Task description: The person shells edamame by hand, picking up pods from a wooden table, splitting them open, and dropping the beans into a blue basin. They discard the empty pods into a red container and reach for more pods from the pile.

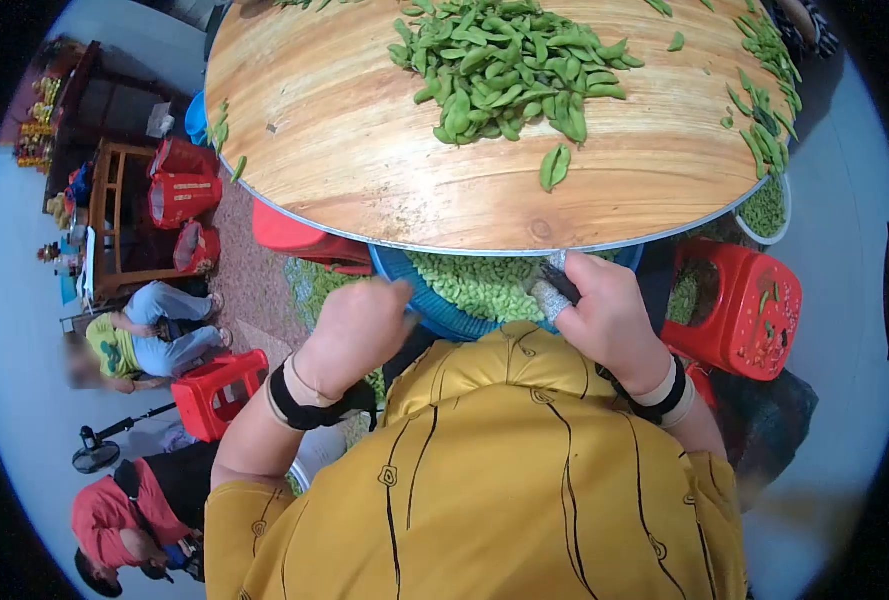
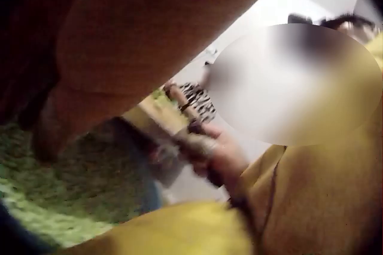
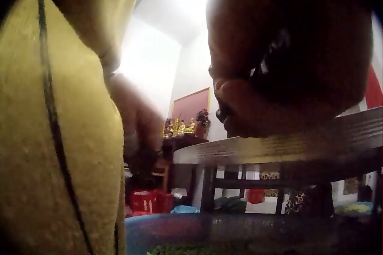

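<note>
In the head view the left hand hangs blurred above the left rim of a blue basket of shelled green beans; its fingers look bent, and whether they hold anything is unclear. The right hand, with pale wrapping on its digits, pinches a small dark thing over the basket's right side. Dark and close, the left hand fills the upper left wrist view, the right hand beyond it. The right wrist view shows the right hand in shadow, its fingers curled.
A round wooden table with a heap of green pods borders the basket's far side. Red stools stand right and left, and a white bowl of beans is at the right. Two people sit at the left.
</note>
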### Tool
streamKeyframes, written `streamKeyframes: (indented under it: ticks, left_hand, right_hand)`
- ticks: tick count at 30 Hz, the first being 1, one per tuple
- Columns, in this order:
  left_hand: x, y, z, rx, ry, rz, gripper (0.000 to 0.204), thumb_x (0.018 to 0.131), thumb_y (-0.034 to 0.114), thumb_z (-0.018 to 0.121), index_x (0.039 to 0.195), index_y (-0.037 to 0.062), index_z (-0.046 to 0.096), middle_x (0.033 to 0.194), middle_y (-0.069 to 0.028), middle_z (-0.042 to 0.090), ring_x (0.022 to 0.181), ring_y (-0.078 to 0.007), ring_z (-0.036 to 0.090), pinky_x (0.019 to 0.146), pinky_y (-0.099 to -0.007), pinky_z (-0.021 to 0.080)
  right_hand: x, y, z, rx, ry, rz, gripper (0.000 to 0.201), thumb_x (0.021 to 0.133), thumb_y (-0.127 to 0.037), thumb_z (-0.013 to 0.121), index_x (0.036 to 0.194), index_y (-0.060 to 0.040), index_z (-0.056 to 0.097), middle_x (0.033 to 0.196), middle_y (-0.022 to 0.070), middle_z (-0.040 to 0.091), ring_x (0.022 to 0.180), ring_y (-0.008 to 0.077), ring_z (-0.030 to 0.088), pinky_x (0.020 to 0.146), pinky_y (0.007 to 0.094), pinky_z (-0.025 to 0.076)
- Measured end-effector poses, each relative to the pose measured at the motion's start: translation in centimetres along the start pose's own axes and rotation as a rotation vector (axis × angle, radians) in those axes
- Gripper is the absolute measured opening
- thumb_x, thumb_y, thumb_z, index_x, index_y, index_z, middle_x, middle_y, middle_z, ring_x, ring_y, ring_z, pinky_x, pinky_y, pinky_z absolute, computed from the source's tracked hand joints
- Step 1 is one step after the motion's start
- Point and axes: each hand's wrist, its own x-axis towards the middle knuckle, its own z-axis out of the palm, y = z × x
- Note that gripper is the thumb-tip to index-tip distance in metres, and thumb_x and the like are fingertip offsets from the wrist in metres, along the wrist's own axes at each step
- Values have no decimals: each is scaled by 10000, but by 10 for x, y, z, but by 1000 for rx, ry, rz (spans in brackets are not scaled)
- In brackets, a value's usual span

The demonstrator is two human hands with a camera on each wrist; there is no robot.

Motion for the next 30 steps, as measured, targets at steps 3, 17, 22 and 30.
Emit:
streamKeyframes:
  ticks: [3,17,22,30]
  left_hand:
    - [34,48,-30,-225,405,116,113,791,117,632,850,26,601,781,-156,596,718,-352,607,599,-411,490]
    - [112,55,-20,-430,686,130,141,759,32,605,890,-15,625,806,-211,610,727,-368,600,664,-404,487]
    - [75,64,-38,-459,293,214,170,795,6,576,957,-29,611,847,-165,630,770,-248,608,707,-312,482]
    - [50,73,-40,-1541,22,125,215,805,-80,571,1001,-15,631,929,-74,627,887,-98,583,755,-265,493]
  right_hand:
    - [0,0,-2,30,80,-7,167,687,-38,604,782,12,475,683,199,499,665,408,522,592,450,431]
    - [-9,14,-18,100,134,85,153,733,-41,627,836,20,532,709,219,533,667,405,542,587,399,447]
    - [14,-4,-25,362,227,185,212,780,-42,631,974,29,582,791,153,624,720,264,624,660,337,492]
    - [11,-6,-28,1317,-77,712,136,933,-113,522,1018,-43,603,752,29,573,575,43,467,469,201,383]
